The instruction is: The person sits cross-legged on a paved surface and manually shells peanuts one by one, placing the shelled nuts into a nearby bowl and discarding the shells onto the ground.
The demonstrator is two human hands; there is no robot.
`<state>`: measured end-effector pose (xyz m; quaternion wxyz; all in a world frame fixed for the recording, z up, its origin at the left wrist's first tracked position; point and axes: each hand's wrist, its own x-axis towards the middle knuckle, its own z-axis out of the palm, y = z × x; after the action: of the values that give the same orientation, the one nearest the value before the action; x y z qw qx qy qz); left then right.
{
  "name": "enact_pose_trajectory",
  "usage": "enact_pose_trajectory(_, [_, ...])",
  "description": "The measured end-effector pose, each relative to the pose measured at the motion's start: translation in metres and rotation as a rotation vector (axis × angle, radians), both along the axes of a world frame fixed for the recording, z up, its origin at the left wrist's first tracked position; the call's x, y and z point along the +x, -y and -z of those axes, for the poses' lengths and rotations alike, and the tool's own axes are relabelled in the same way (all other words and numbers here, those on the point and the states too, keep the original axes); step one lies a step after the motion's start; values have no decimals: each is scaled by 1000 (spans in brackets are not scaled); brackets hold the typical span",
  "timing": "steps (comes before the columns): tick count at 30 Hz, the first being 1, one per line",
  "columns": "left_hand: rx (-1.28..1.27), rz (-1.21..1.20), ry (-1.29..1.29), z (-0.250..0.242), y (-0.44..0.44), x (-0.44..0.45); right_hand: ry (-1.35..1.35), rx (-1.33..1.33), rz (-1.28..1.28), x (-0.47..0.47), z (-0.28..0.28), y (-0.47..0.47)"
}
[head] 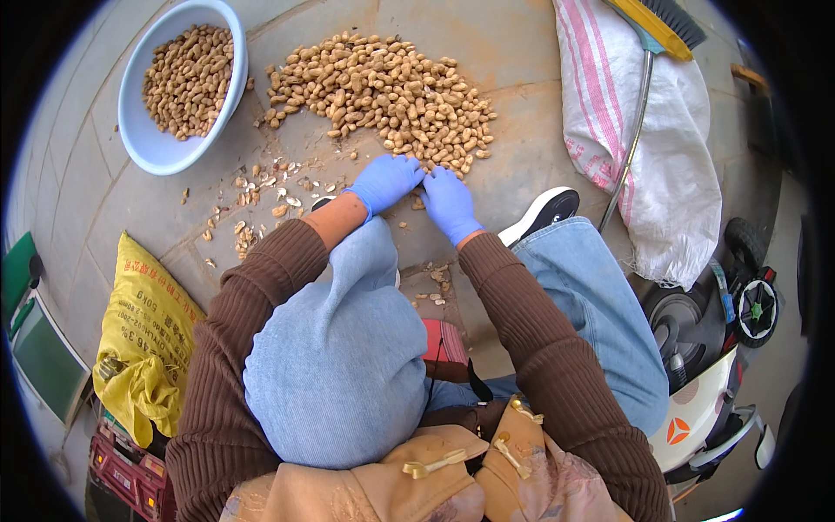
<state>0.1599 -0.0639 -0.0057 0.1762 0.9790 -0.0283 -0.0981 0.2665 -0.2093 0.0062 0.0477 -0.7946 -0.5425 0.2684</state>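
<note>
My left hand (386,185) and my right hand (449,203), both in blue disposable gloves, meet at the fingertips by the near edge of a heap of unshelled peanuts (391,91). The fingers are bent inward, and whatever is between them is hidden from above. The heap spreads in a curve over the stone-tiled floor (522,130). Left of it stands a light-blue plastic basin (134,140), tilted in view, with more unshelled peanuts (189,85) inside. Broken peanut shells (251,196) and bits of debris lie scattered on the floor left of my left hand.
A white woven sack (672,169) with pink stripes lies at the right, a broom (646,72) across it. At the left is a yellow woven sack (147,326) bearing writing, near a dark red plastic case (127,470). A white scooter-like vehicle (695,408) stands at the lower right.
</note>
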Motion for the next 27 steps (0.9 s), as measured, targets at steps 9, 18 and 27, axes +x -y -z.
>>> enact_pose_trajectory(9, [30,-14,-55,-3,-8,-20,-19,52,-8,-16,-3,1])
enact_pose_trajectory(18, [-1549,-1333,-24,-2,-33,-27,-239,307,504,19,-4,-25])
enact_pose_trajectory(27, [-2088,-1352,-105,-9,-51,-35,-132,281,433,32,7,-65])
